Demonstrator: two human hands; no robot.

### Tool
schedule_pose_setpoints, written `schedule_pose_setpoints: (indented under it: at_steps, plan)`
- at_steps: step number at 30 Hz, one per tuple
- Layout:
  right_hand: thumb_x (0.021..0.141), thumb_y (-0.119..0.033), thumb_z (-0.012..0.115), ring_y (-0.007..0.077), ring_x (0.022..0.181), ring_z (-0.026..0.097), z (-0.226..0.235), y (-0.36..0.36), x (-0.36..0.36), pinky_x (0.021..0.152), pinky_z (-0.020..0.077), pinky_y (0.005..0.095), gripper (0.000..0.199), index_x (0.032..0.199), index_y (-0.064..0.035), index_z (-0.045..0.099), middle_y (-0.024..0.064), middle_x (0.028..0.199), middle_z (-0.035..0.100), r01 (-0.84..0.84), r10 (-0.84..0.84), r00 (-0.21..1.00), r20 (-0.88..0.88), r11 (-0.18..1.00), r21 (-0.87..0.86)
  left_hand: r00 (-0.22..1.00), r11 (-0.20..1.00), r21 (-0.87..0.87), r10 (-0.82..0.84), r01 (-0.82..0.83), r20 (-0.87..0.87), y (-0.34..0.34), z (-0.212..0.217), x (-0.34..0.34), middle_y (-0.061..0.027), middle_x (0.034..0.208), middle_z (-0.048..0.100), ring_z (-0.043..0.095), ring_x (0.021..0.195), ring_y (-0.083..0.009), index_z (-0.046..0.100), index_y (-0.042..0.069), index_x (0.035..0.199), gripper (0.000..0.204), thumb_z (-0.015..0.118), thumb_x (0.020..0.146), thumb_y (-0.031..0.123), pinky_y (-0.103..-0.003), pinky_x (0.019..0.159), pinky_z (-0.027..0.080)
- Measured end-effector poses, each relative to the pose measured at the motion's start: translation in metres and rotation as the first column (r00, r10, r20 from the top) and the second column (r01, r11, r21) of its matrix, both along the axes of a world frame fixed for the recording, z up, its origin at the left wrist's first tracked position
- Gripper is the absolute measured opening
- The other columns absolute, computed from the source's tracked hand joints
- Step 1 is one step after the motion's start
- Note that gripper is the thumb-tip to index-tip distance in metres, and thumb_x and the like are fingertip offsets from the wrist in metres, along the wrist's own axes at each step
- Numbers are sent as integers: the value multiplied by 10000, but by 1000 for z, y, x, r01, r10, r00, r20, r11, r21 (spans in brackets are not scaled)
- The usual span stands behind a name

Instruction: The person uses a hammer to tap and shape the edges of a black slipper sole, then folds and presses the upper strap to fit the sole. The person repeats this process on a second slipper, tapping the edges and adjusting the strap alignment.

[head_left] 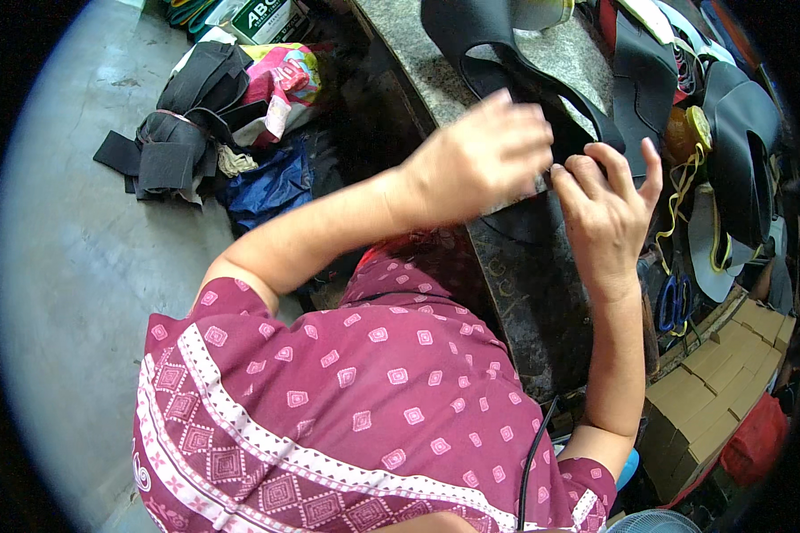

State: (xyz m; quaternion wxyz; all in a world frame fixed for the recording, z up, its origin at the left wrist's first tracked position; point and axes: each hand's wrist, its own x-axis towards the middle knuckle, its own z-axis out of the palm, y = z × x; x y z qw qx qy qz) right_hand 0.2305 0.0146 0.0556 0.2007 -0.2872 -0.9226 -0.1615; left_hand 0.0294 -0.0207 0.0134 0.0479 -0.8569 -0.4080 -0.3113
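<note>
Left hand [484, 155]: blurred, fingers curled, pinching the black rubbery cut-out sheet [507, 67]
Right hand [606, 209]: fingertips pinching the same sheet's strap
Worktop [427, 53]: speckled grey stone slab

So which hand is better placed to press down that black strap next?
Probably the left hand: it already lies over the black strap on the stone slab. The right hand only pinches its near edge.
</note>
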Motion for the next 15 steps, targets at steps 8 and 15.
schedule_pose_setpoints:
  at_steps: [8,15]
  plan:
    - [798,-160,673,123,1093,592,-12,1,9,1096,300,455,97,882,-166,721,-60,887,651,46,-46,999,14,997,-61,970,982,-94,142,-163,-199,-28,-25,8,-82,1468,542,418,1441,-186,558,114,1415,751,509,907,665,-644,1207,79]
    - [771,-155,714,128,1072,592,-9,7,8,1103,307,471,85,851,-183,701,-66,873,653,2,-2,1000,7,998,-67,903,944,-51,294,-325,-314,-11,-13,-37,-4,1477,539,460,1405,-143,533,206,1448,564,510,980,520,-613,1217,-4]
